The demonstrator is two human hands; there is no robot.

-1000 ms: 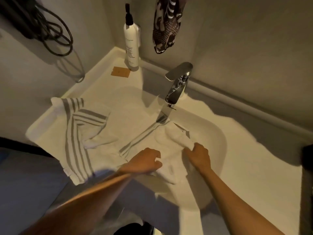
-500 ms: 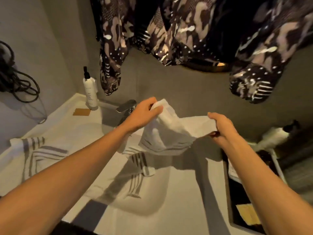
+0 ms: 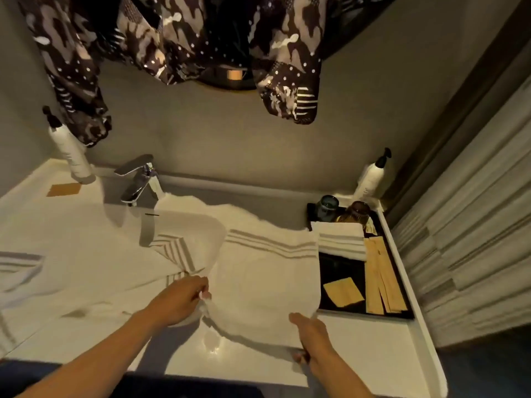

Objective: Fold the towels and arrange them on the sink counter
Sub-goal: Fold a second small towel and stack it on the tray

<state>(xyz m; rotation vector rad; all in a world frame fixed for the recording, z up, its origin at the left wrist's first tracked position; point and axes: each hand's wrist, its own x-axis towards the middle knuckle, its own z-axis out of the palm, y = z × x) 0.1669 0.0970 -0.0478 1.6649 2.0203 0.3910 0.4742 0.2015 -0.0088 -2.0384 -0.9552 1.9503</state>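
Towel in hand: we have a white striped towel [image 3: 267, 282] spread on the sink counter [image 3: 373, 360] right of the basin, its grey stripes at the far end, its right edge touching the black tray [image 3: 339, 271].
How it will handle: we judge it soft, light and limp; it sags and wrinkles wherever it is unsupported, so corners and hems are the places to take it, not the middle.
Left hand: our left hand [image 3: 179, 300] is closed on the towel's near-left corner, a bunch of cloth pinched between fingers and thumb, wrist angled toward 1 o'clock.
Right hand: our right hand [image 3: 311, 337] sits at the near-right corner, fingers curled over the hem, thumb beneath as far as we can tell; forearm comes in from 5 o'clock.
Second towel: another striped towel [image 3: 86, 271] lies rumpled across the basin and left counter, toward 9 o'clock from the first, reaching under the faucet [image 3: 138, 179].
Folded towel: one folded towel [image 3: 340, 239] already rests at the far end of the tray, at 1 o'clock from our hands.
Stage: we judge the first fold is about to start, with the near corners ready to be carried toward 12 o'clock.
Risk: the left side droops toward the basin, so the edges may not line up.
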